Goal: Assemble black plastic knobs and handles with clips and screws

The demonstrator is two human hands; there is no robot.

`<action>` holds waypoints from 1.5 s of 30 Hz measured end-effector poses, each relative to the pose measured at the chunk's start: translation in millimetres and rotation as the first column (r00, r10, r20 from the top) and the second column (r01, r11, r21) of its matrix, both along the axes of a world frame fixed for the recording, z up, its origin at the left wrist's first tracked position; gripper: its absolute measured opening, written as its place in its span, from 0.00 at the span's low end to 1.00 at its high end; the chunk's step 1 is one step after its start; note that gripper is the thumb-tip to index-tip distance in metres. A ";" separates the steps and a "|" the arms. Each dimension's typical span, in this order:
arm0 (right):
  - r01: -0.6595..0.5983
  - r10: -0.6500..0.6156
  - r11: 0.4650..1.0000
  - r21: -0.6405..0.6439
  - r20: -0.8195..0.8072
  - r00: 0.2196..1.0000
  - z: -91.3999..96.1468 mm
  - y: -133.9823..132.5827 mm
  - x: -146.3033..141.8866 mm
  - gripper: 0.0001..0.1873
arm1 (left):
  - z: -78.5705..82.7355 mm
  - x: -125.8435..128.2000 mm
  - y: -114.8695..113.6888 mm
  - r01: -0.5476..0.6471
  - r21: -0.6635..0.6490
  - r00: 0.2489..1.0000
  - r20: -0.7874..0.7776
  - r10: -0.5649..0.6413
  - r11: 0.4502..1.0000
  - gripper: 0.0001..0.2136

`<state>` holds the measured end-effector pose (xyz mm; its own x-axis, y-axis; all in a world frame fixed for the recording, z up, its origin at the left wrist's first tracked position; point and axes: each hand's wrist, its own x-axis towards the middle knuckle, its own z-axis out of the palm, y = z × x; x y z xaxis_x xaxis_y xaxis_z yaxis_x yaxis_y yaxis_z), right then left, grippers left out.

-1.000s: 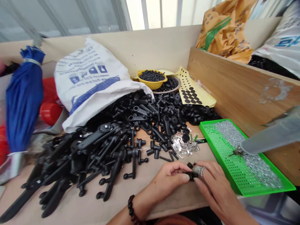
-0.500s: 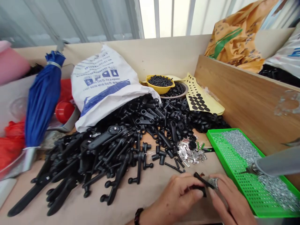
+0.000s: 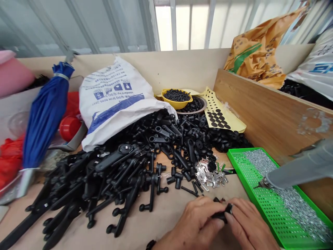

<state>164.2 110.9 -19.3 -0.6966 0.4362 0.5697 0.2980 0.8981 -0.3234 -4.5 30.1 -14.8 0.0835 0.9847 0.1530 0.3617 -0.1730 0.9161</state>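
Low in the view, my left hand (image 3: 196, 220) pinches a small black plastic part (image 3: 220, 215) between thumb and fingers. My right hand (image 3: 251, 222) meets it from the other side, its fingertips closed on a short black plastic piece (image 3: 229, 208) that touches the first part. Fingers cover much of both pieces, so how they fit together cannot be made out. Just beyond my hands lie several ridged black plastic rods (image 3: 189, 191), short black tubes (image 3: 178, 180) and a heap of small metal clips (image 3: 212, 175).
A green perforated tray (image 3: 238, 166) of small metal pieces stands at the right, with a grey pointed tool (image 3: 293, 172) above it. Black plastic arms (image 3: 111, 166) cover the left, spilling from a white sack (image 3: 117, 100). A wooden partition (image 3: 249, 100) runs along the right.
The long black piece between my fingers is now mostly hidden, and a short black end shows at my right fingertips. My hands have drawn closer together. The whole view has shifted slightly.
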 end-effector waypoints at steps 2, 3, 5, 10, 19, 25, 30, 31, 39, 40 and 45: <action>0.047 -0.050 0.996 -0.074 -0.035 0.998 0.3 -2.5 2.1 0.07 | 1.4 -1.2 0.8 -0.008 -0.038 0.998 0.068 0.011 0.999 0.14; 0.056 -0.061 0.991 -0.118 -0.041 0.997 1.3 -3.9 3.0 0.08 | 1.8 -1.5 1.1 -0.011 -0.058 0.995 0.097 0.016 0.998 0.13; 0.027 -0.036 0.979 -0.200 -0.044 0.998 4.9 -6.2 3.7 0.11 | 1.6 -1.3 1.5 -0.009 -0.101 0.987 0.161 0.025 0.995 0.12; -0.097 0.066 0.922 -0.376 -0.096 0.993 5.3 -10.6 4.4 0.11 | -4.7 2.9 0.5 0.079 -0.206 0.854 0.519 0.040 0.975 0.15; -0.198 -0.229 0.587 -0.785 -0.396 0.889 -10.5 -16.1 7.5 0.12 | -9.0 9.1 2.0 0.132 -0.384 0.539 0.801 0.259 0.914 0.16; -0.213 -0.164 0.548 -0.809 -0.354 0.921 -3.5 -23.8 -3.7 0.12 | -3.7 13.7 4.0 0.192 -0.350 0.483 0.847 0.223 0.917 0.14; -0.130 -0.063 0.682 -0.719 -0.235 0.970 4.2 -19.0 6.4 0.13 | -2.9 13.1 5.3 0.154 -0.371 0.484 0.836 0.257 0.916 0.14; -0.104 -0.051 0.716 -0.690 -0.200 0.978 6.4 -17.3 9.0 0.12 | -2.9 12.6 5.4 0.148 -0.370 0.492 0.832 0.256 0.917 0.13; 0.016 -0.010 0.997 -0.071 0.087 0.996 13.6 -13.9 13.8 0.04 | -2.7 7.4 3.0 0.075 -0.304 0.655 0.733 0.183 0.950 0.10; 0.022 -0.018 0.999 -0.041 0.094 0.995 12.6 -14.7 12.8 0.04 | -2.7 6.6 2.1 0.046 -0.272 0.694 0.701 0.165 0.961 0.09; 0.030 -0.020 0.967 -0.252 0.043 0.999 5.7 -22.0 6.9 0.08 | -2.7 3.9 -3.4 -0.105 0.087 0.927 0.368 0.066 0.991 0.09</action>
<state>171.1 88.9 -13.6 -0.7036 0.5801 0.4104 0.3368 0.7808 -0.5262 -0.6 26.7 -17.6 -0.0814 0.9627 0.2580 0.0246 -0.2568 0.9661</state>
